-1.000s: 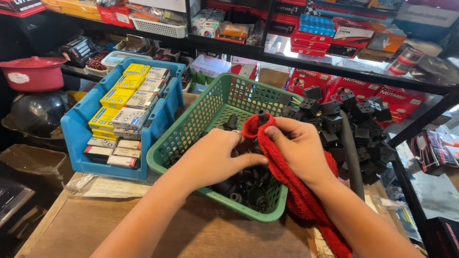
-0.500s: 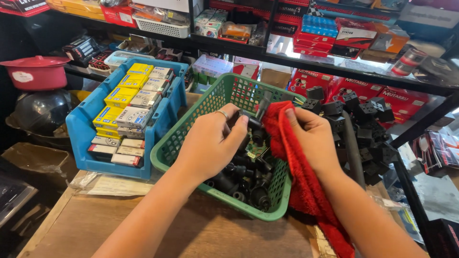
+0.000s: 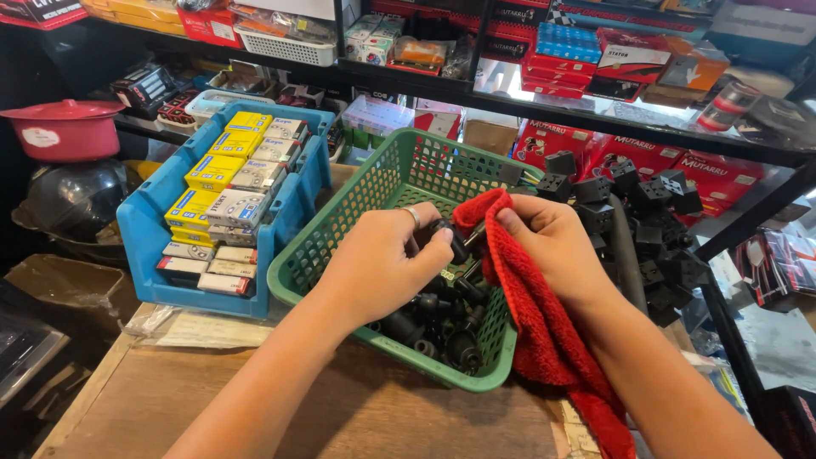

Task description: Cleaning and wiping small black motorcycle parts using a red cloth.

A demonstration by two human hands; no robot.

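Note:
My left hand (image 3: 381, 265) pinches a small black cylindrical part (image 3: 450, 238) over a green plastic basket (image 3: 316, 255) that holds several black parts (image 3: 433, 327). A ring sits on one finger of that hand. My right hand (image 3: 552, 242) grips a red cloth (image 3: 544, 331) and presses its upper end against the same black part. The cloth hangs down over the basket's right rim and along my right forearm.
A blue bin (image 3: 140, 229) of yellow and grey small boxes (image 3: 225, 183) stands left of the basket. A pile of black blocky parts (image 3: 646, 221) lies to the right. Shelves of boxed goods (image 3: 612, 51) run behind. A red lidded pot (image 3: 64, 127) sits at far left on the wooden bench (image 3: 357, 416).
Both hands have lifted from deep in the basket to above it. My left hand now holds a black part up against the cloth held in my right hand.

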